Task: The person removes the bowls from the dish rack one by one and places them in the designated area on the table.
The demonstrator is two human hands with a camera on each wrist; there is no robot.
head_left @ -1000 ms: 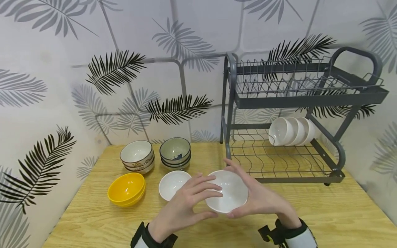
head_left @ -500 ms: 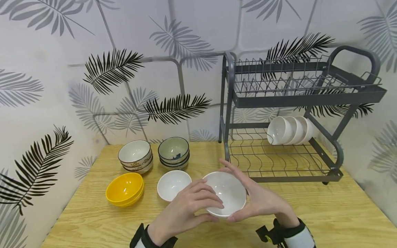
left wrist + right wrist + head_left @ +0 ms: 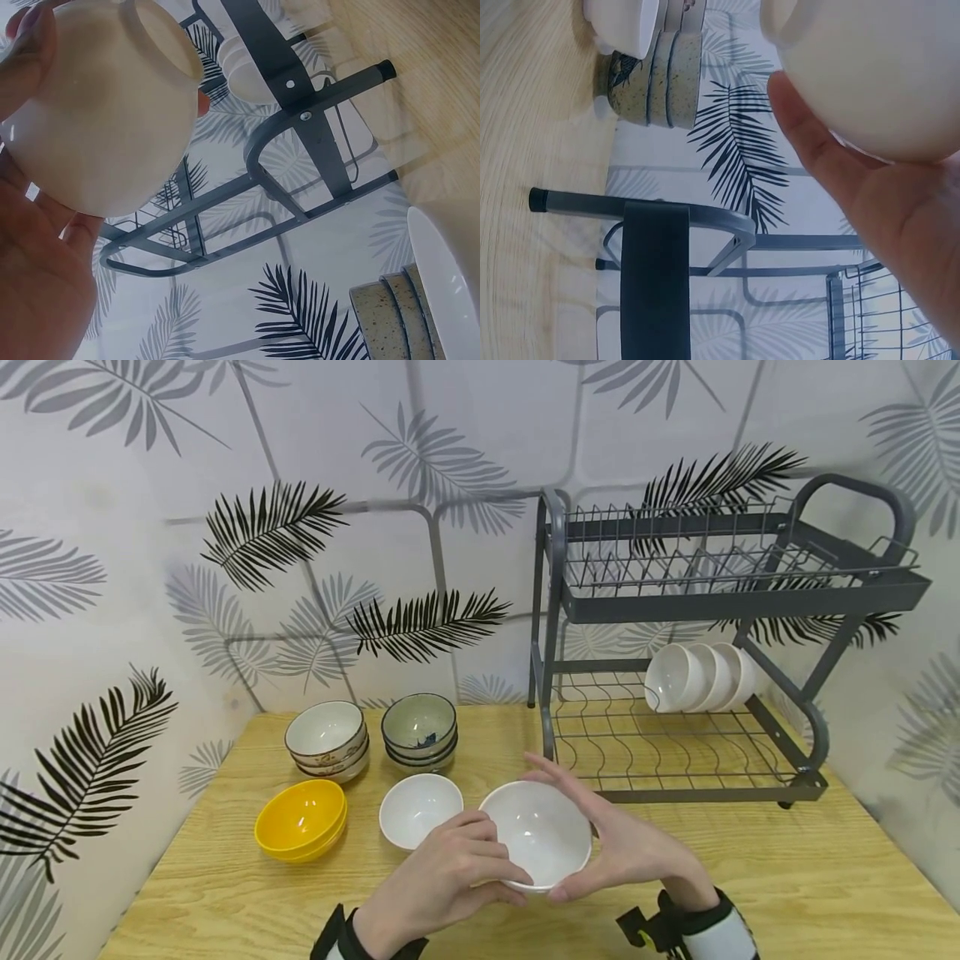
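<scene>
A white bowl (image 3: 542, 831) is held above the table between both hands, its mouth tipped toward the head camera. The left hand (image 3: 457, 872) grips the left rim, fingers over the edge and thumb outside. At the right side, the right hand (image 3: 626, 852) holds the bowl with its thumb near the front rim and its fingers spread around the far side. Both wrist views show the bowl's underside, with the left hand (image 3: 41, 255) and right hand (image 3: 889, 202) against it. Another white bowl (image 3: 416, 810) stands on the table just left of the held one.
Stacked yellow bowls (image 3: 300, 820), brown-patterned white bowls (image 3: 326, 735) and green-grey bowls (image 3: 420, 727) stand at the left. A dark two-tier dish rack (image 3: 720, 608) occupies the back right, with white bowls (image 3: 673, 678) tilted on its lower tier. The patterned wall (image 3: 390, 552) closes off the back.
The left hand's fingers have come down from hovering over the bowl to curl over its rim. The held bowl has shifted slightly left and toward the person, right hand with it.
</scene>
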